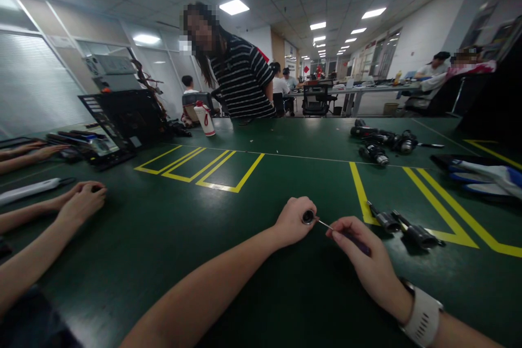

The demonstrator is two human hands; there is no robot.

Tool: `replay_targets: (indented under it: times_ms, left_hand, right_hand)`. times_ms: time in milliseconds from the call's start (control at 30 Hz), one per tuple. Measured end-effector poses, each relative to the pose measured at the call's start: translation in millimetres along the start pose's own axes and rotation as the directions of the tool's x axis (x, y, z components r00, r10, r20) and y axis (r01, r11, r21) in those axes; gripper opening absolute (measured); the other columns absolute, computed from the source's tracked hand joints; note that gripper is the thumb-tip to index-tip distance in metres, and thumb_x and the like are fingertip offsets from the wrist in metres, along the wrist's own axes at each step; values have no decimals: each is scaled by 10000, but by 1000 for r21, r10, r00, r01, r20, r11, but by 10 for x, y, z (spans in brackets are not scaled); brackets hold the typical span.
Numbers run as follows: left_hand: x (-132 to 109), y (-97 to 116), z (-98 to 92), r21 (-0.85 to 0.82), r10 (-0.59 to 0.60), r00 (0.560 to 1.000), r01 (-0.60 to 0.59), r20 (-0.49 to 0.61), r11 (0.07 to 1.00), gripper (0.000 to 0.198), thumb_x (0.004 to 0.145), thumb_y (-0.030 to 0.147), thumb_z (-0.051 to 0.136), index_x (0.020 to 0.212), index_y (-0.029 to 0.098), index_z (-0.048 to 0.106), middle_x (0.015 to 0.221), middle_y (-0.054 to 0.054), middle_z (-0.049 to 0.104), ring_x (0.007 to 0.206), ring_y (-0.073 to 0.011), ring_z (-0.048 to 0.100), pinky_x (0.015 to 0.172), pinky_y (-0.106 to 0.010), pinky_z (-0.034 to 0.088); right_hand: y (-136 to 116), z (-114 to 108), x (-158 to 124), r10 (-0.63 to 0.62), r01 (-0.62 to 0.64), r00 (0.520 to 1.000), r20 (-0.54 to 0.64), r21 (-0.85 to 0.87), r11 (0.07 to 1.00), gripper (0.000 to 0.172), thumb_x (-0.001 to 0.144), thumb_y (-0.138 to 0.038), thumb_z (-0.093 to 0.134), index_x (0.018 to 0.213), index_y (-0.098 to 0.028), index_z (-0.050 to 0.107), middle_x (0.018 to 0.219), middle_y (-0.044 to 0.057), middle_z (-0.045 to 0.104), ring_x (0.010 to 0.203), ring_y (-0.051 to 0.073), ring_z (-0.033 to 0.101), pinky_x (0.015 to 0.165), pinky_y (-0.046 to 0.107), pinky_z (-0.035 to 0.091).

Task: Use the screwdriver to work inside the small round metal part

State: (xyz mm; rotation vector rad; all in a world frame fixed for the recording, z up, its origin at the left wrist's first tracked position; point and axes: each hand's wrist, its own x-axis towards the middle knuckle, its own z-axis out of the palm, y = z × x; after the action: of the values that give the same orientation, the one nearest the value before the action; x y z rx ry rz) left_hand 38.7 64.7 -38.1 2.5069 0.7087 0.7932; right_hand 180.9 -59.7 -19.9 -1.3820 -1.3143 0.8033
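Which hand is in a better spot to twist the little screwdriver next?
Probably the right. The right hand pinches the screwdriver, its tip at the small black part; the left hand is busy gripping that part.

Your mat [171, 239] looks matt, a bit sheeny near you. The part [308, 217] has a shiny metal rim, the screwdriver [325, 223] a bright metal shaft, and your strap [422, 318] looks like smooth white plastic.
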Motion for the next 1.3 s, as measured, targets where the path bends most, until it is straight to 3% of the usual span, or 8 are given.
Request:
replay_targets:
  times_ms: [167, 267, 400, 500, 600, 933, 1100, 1300]
  left_hand:
    - [-7, 45, -23, 53, 48, 996, -52, 82, 997, 70, 772, 185, 587, 735, 171, 529, 756, 15, 560, 741, -137, 531, 730, -288, 365]
    - [-2, 45, -27, 38, 44, 996, -47, 77, 998, 75, 775, 199, 588, 738, 171, 529, 755, 17, 555, 732, -133, 527, 732, -285, 368]
    - [24, 35, -22, -49, -30, 999, 31, 28, 998, 125, 753, 205, 614, 692, 166, 511, 731, 15, 529, 690, -122, 502, 682, -257, 383]
    - [42, 40, -24, -156, -55, 998, 53, -10, 986, 162, 745, 221, 625, 667, 165, 494, 696, 19, 504, 652, -116, 480, 626, -239, 382]
    - [44, 41, -27, -215, -74, 996, 62, -47, 975, 178, 740, 242, 633, 668, 167, 488, 686, 23, 494, 642, -115, 471, 601, -233, 380]
    - [16, 0, -3, -142, -94, 993, 84, -68, 986, 149, 764, 261, 613, 716, 164, 511, 744, 16, 521, 695, -122, 494, 659, -251, 399]
    - [16, 3, 4, -53, -52, 999, 51, -12, 997, 107, 759, 224, 613, 737, 166, 525, 769, 12, 549, 714, -120, 514, 699, -254, 403]
    - [-2, 27, -5, 42, 37, 998, -39, 52, 998, 121, 765, 256, 620, 764, 171, 534, 776, 15, 568, 724, -122, 534, 719, -266, 389]
  right_hand:
    - [-28, -8, -2, -4, 5, 1000, 16, -67, 998, 127, 799, -296, 523, 740, -224, 610, 749, 26, 622, 727, 221, 564, 635, 350, 401]
    - [20, -25, 44, 73, -74, 997, 18, 132, 988, 124, 798, -284, 533, 716, -216, 597, 725, 16, 619, 742, 213, 567, 679, 353, 409]
    - [95, -18, 107, 165, -176, 984, 63, 449, 876, 83, 795, -262, 571, 744, -207, 606, 758, 14, 640, 798, 204, 581, 774, 364, 415]
    - [109, -12, 122, 185, -223, 975, 125, 576, 786, 57, 804, -251, 586, 787, -208, 618, 807, 19, 654, 851, 202, 587, 818, 368, 410]
    - [90, -18, 113, 176, -230, 973, 147, 616, 753, 49, 805, -248, 594, 790, -210, 622, 812, 14, 649, 864, 199, 589, 832, 366, 407]
    - [165, -23, 73, 102, -113, 994, 49, 411, 905, 88, 835, -305, 573, 834, -229, 618, 872, 13, 639, 910, 204, 568, 838, 357, 401]
    - [105, -42, 25, 10, -16, 999, 34, 150, 989, 138, 844, -349, 534, 860, -230, 602, 889, 30, 635, 900, 225, 573, 782, 360, 419]
    - [4, -28, -27, -92, 92, 996, 12, -133, 987, 173, 848, -332, 460, 802, -216, 581, 802, 40, 620, 774, 220, 577, 657, 342, 430]
